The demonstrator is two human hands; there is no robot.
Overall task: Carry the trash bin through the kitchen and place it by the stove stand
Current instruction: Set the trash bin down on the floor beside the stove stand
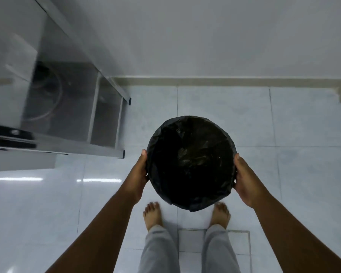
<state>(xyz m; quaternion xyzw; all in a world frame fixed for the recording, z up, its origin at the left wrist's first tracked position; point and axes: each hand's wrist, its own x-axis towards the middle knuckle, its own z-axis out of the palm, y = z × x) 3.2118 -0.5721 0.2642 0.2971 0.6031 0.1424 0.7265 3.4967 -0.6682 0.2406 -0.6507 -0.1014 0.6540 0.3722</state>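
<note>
A person looks straight down at a round bin (191, 162) lined with a black bag (156, 134) whose edge folds over the rim. The left hand (140, 174) presses flat against the bin's left side, thumb up along the rim, the other fingers hidden beneath or behind the wall. The right hand (246, 178) clasps the right side in the same way, thumb lying along the rim and palm against the bag; its fingers also wrap out of sight. Both hands thus grip the bin between them, arms stretched forward. Whether the bin rests on the floor (244, 119) or hangs just above it cannot be told from this angle. Inside, the bag looks dark and crumpled, with a few faint specks; what they are is too dim to tell. The bin sits over pale glossy tiles, just beyond the person's bare feet (152, 213), which stand on either side of its near edge; grey trousers (159, 251) cover the legs. A square floor hatch (193, 241) lies between and under the feet. To the left stands a metal stand (106, 119) with a lower shelf, its near right leg close to the left hand but apart from the bin. A blurred round shape shows under the stand's top. Ahead, a plain wall (224, 36) meets the floor at a beige skirting (224, 81).
</note>
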